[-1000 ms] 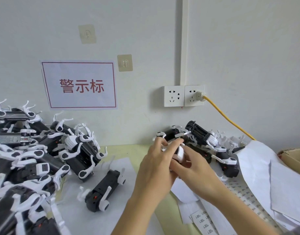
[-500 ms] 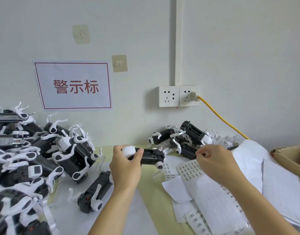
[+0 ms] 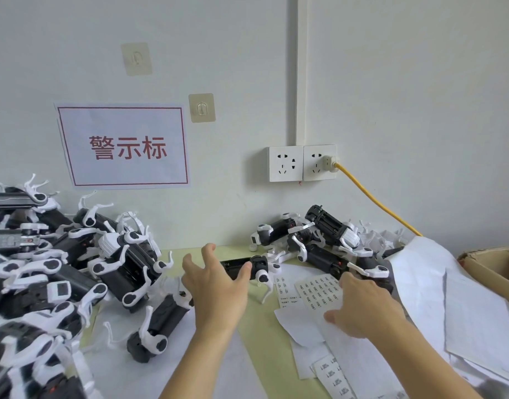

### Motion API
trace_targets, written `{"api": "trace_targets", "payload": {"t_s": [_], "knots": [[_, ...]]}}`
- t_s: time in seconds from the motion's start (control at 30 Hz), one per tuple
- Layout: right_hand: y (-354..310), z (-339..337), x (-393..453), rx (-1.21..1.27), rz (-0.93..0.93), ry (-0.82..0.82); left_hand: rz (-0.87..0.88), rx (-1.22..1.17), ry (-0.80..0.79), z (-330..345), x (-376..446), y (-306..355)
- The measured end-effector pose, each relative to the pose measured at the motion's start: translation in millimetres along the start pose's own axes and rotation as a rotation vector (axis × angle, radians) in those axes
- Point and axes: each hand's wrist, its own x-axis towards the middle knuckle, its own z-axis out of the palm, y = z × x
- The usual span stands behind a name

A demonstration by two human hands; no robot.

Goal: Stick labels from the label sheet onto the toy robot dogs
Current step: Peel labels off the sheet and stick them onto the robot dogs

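We are looking down at our 2 hands over the tabletop [image 3: 256, 335]. Our left hand [image 3: 216, 292] is spreading its fingers wide, gripping nothing, with a fingertip just reaching the black body of a toy robot dog [image 3: 247, 267] that is lying on its side right beyond that hand. Our right hand [image 3: 365, 306] is resting palm down on the label sheet [image 3: 319, 289], fingers fairly straight and thumb out to the side; whether it is pinching a label we cannot tell. The sheet's rows of small printed labels are showing just left of and beyond this hand. More label strips [image 3: 334, 372] are lying nearer to us, between our forearms. Beyond our right hand, a small heap of dogs [image 3: 319, 234] is sitting against the wall. Left of our left hand, a big pile of dogs [image 3: 46, 269] is crowding the tabletop, and 1 dog [image 3: 161, 321] is lying apart, just beside that wrist.
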Motion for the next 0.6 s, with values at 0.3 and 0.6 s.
{"api": "trace_targets", "payload": {"t_s": [0.3, 0.6], "knots": [[-14.6, -5.1, 8.8, 0.718, -0.149, 0.085, 0.327, 0.077, 0.065, 8.2, -17.4, 19.4], [-31.5, -7.7, -5.7, 1.158, -0.293, 0.007, 0.565, -0.24, -0.037, 17.4, -33.2, 30.1]]}}
